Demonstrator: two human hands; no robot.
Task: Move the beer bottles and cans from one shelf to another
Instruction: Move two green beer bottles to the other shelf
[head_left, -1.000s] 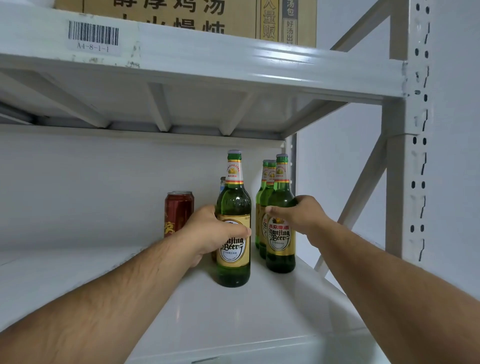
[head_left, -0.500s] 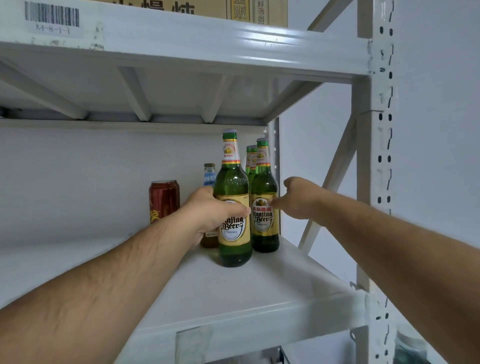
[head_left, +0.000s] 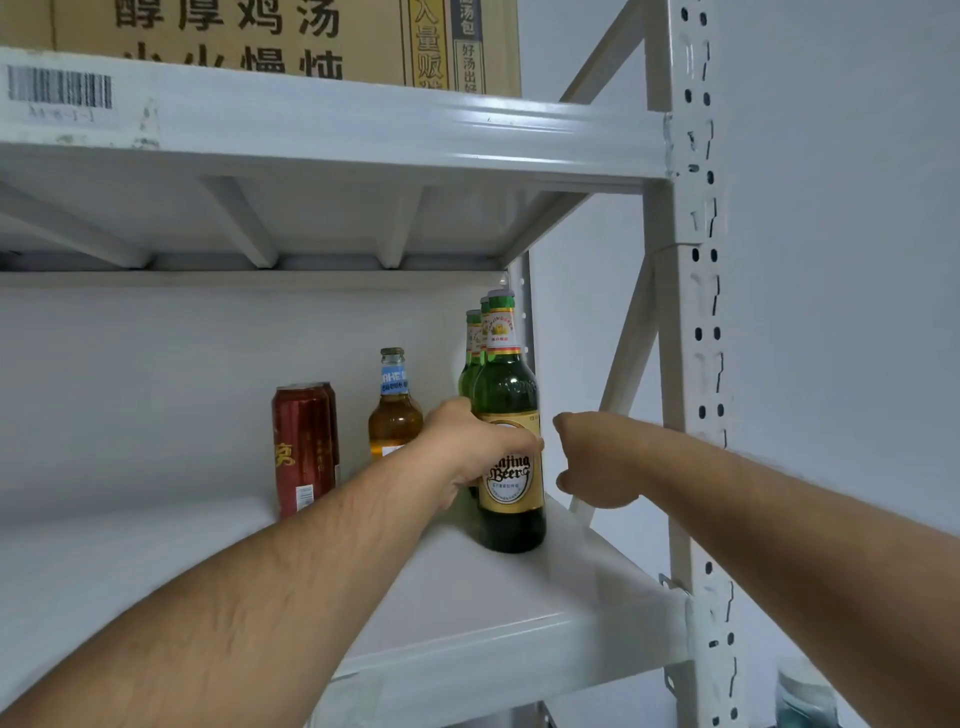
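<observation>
- Looking from the head camera, forward and slightly up into a white metal rack: a person's two bare forearms are reaching toward the right end of the middle shelf (head_left: 519, 631), near its front right corner.
- Standing there is a green beer bottle (head_left: 511, 452) with a gold label, upright, its long axis vertical, cap pointing straight up toward the shelf above.
- The left hand (head_left: 470, 449) is wrapping round this bottle's body from the left, fingers curling over the label; it is clearly the nearer hand and is clamped on the glass.
- The right hand (head_left: 589, 460) is sitting just to the right of the same bottle, fingers curled in on themselves, gripping nothing; a sliver of gap is showing between it and the glass.
- Two more green bottles (head_left: 471, 358) are standing directly behind the held one, toward the shelf's back right corner; only their necks and shoulders are showing.
- Further left along the shelf, an amber bottle (head_left: 394, 415) and then a red can (head_left: 304, 447) are standing upright, well apart from both hands.
- A cardboard carton (head_left: 260, 36) is sitting on the shelf above.
- Judging from this, the coming move is lifting the held bottle up and back toward the front edge.
</observation>
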